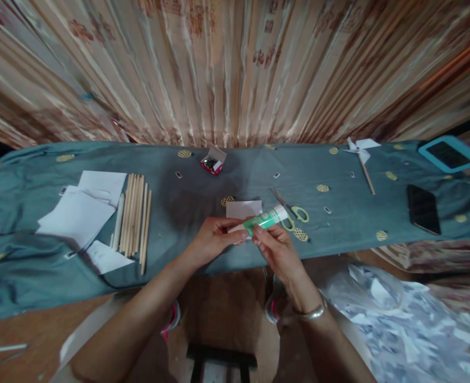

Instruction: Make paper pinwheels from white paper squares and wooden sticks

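Note:
Both my hands hold a green and white glue stick (263, 219) over the front edge of the cloth-covered table. Fingers of my left hand (215, 236) close round its pale left end. My right hand (274, 244) pinches its underside near the middle, and its white right end points up and away. Just behind the glue stick lies a white sheet of paper (243, 208), partly covered by my hands. To the right of the stick, scissors (294, 210) with light green handles rest with their blades pointing away; one handle is partly hidden.
At left are stacked white papers (79, 213) and a row of wooden sticks (134, 215). A small open red box (213, 161) sits at the back. Rightward lie a paper pinwheel (360, 154), a phone (424, 209) and a blue-framed tablet (450, 153). Below stands a bag of paper scraps (406, 319).

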The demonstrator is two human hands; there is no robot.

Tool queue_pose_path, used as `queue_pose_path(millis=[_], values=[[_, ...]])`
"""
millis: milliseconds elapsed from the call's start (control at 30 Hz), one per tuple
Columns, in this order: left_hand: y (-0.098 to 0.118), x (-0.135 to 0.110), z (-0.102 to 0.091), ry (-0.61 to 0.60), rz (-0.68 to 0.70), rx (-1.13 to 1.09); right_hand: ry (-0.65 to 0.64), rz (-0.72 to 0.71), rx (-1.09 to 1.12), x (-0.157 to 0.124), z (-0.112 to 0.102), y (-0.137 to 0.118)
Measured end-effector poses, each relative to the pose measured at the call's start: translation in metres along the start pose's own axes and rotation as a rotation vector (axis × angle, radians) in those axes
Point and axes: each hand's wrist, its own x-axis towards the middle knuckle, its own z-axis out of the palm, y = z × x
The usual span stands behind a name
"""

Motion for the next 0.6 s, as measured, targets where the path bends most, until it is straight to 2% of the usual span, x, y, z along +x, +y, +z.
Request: queue_pose_path(millis=[167, 233, 333, 433, 500, 600], values=[[0.002, 0.004, -0.015, 0.019, 0.043, 0.205, 0.146, 0.010, 0.072, 0.011, -0.013, -0.004], [0.003, 0.005, -0.027, 0.090, 0.108, 0.448, 0.182, 0.012, 0.091, 0.016, -0.020, -0.008], [0.003, 0.008, -0.048, 0.211, 0.233, 0.896, 0.169, 0.016, 0.077, 0.021, -0.025, -0.011], [-0.002, 0.010, -0.062, 0.223, 0.313, 1.153, 0.143, 0.045, 0.050, 0.022, -0.025, -0.008], [-0.003, 0.008, -0.063, 0.209, 0.370, 1.232, 0.131, 0.073, 0.033, 0.022, -0.024, -0.006], [-0.003, 0.002, -0.051, 0.214, 0.448, 1.277, 0.137, 0.055, -0.047, 0.022, -0.022, -0.006]])
